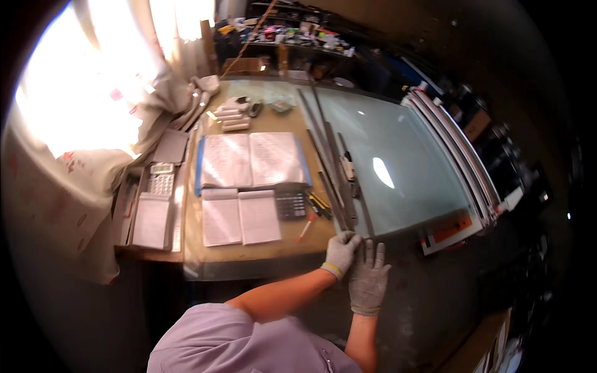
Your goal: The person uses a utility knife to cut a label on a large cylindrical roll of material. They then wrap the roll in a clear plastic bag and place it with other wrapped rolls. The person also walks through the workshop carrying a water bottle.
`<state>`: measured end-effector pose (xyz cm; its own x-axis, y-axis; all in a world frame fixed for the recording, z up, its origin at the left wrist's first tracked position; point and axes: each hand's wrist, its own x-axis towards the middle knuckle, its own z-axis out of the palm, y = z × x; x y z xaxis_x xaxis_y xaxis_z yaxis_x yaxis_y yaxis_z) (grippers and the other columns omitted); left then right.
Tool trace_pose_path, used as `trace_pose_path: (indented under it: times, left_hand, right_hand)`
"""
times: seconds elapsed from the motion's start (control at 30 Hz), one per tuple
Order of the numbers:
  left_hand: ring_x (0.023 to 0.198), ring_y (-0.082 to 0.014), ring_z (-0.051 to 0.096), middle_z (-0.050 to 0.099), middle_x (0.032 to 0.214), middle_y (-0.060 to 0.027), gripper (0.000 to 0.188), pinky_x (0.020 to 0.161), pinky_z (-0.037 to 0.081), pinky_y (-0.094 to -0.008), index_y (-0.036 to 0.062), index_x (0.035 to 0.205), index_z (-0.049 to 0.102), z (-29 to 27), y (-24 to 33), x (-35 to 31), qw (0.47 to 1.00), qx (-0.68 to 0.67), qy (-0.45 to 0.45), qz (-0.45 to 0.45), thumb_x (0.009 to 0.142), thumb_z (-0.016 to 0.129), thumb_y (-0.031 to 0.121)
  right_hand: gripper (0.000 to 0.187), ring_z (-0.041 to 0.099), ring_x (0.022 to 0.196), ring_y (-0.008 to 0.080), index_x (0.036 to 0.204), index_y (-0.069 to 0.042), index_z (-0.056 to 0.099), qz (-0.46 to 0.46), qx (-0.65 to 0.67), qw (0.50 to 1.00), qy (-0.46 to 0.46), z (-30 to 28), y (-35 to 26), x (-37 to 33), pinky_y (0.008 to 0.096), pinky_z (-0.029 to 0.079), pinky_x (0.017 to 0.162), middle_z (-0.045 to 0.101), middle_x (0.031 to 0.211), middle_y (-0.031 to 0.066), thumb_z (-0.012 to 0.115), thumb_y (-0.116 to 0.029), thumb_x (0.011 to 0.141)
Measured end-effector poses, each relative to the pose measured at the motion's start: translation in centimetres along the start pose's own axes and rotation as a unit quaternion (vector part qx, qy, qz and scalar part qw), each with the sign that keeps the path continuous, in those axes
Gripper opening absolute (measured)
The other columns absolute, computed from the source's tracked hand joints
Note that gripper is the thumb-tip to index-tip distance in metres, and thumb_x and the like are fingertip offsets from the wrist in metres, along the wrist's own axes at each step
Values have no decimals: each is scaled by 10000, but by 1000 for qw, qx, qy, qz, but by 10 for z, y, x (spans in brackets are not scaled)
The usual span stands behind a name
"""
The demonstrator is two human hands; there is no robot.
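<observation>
At the near edge of the table, my left hand (341, 253) in a grey knit glove has its fingers curled round the end of a long dark metal strip (336, 165). My right hand (369, 280), gloved the same way, lies just right of it with fingers stretched out, their tips by the table edge. Thinner dark strips (314, 147) lie alongside the long one. A small tool with a pale body (348, 169) rests to their right, beside a large glass sheet (410, 168). The undersides of both hands are hidden.
Left of the strips lie an open notebook (230, 160), a smaller notebook (261, 216), a black calculator (291, 205), yellow-and-black tools (320, 203) and a red-and-white pen (306, 228). A pale rail assembly (457, 155) borders the right side. Cluttered shelves (305, 38) stand behind.
</observation>
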<state>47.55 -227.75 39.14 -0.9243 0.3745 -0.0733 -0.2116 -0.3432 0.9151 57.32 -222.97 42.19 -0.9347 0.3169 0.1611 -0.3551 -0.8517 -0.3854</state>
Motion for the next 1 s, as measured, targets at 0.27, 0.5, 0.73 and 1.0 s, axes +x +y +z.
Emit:
trace_pose_path:
  times: [0.27,0.5,0.73,1.0]
  left_hand:
    - [797,-90,584,652,865,-31,194,752,469,-230,-20,964,628,64,13,-73,969,46,-240,-27,944,555,159]
    - [724,-99,569,629,793,-12,183,689,467,-233,6,897,623,99,-5,-84,963,-84,-252,-33,969,530,146]
    - [717,-111,561,629,781,-45,160,690,464,-259,18,825,603,94,43,-100,911,2,-409,60,934,573,132]
    - [844,-150,593,621,861,-90,209,815,466,-270,-16,931,563,89,61,-43,927,-63,-362,75,969,508,182]
  right_hand:
    - [531,287,1392,265,1461,-62,302,-152,-120,980,33,-15,-57,-77,418,220,1158,345,1487,135,416,-305,1002]
    - [486,351,1357,273,1399,-62,422,-264,-211,941,24,27,-66,-111,385,228,1153,427,1433,147,491,-245,954]
    - [389,498,1242,257,1292,46,509,-237,-480,828,171,73,-73,-136,397,365,1079,530,1323,161,405,-208,1016]
    - [326,541,1165,203,1173,41,600,-309,-340,847,267,48,-68,-128,346,404,1043,577,1238,131,505,-212,990]
